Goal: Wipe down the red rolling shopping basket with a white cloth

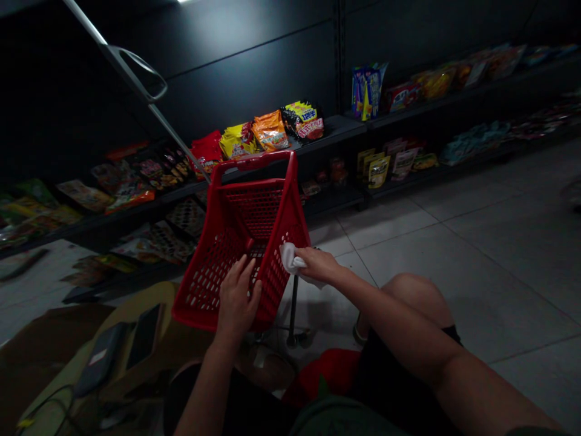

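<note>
A red plastic shopping basket cart (200,284) with slotted walls stands tilted in front of me, its handle at the far top. My right hand (318,265) grips a crumpled white cloth (289,259) against the outside of the basket's right wall. Over the near part of the basket is my left hand (238,297), fingers spread and holding nothing; whether it touches the rim I cannot tell. Below the basket a dark leg with a caster (293,336) shows beside my feet.
Shelves of bagged snacks (270,130) run behind the cart. At the lower left a round stool (163,297) carries a dark phone-like device (144,336) and a dark case (100,358), with cables nearby. A metal pole (170,130) slants down behind the basket. Pale floor tiles (499,260) extend right.
</note>
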`<control>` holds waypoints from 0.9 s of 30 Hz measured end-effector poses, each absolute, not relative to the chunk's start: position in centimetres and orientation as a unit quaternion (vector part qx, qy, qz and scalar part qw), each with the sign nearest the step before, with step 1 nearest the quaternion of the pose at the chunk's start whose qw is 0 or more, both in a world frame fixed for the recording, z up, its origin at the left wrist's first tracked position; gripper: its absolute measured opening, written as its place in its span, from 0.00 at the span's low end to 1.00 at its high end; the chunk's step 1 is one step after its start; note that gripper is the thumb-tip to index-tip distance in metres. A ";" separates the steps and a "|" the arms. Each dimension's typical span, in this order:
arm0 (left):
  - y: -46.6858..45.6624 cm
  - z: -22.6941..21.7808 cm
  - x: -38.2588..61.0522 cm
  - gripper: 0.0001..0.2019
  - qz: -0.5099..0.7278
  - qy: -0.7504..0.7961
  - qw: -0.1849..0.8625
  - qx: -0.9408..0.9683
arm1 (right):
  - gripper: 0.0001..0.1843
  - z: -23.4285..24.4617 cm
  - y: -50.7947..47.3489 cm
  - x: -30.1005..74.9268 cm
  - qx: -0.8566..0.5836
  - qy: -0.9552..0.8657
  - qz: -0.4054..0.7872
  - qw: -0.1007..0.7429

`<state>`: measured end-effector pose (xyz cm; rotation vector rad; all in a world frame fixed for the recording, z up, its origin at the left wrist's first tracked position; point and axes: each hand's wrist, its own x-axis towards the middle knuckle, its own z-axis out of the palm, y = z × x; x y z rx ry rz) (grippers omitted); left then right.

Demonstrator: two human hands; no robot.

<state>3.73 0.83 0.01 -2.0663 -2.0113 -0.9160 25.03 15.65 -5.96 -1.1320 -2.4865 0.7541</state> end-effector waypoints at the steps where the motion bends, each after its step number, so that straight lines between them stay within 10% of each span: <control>1: 0.9 0.4 4.6 0.24 -0.320 -0.657 0.095 -0.676 | 0.19 -5.3 15.2 25.3 -0.377 -0.876 0.255 0.160; 13: 4.3 1.0 8.9 0.15 -0.402 -0.642 -0.112 -0.644 | 0.26 0.7 16.0 29.5 -0.213 -0.561 0.713 0.363; 19: 4.5 1.8 8.9 0.11 -0.426 -0.662 -0.127 -0.604 | 0.30 0.2 17.1 30.7 -0.314 -0.602 0.630 0.377; 24: 4.8 2.6 8.4 0.13 -0.449 -0.680 -0.161 -0.557 | 0.12 -0.1 17.6 31.1 -0.300 -0.774 0.475 0.293; 27: 5.3 3.0 8.8 0.14 -0.468 -0.675 -0.198 -0.535 | 0.24 0.3 16.9 30.8 -0.256 -0.770 0.486 0.324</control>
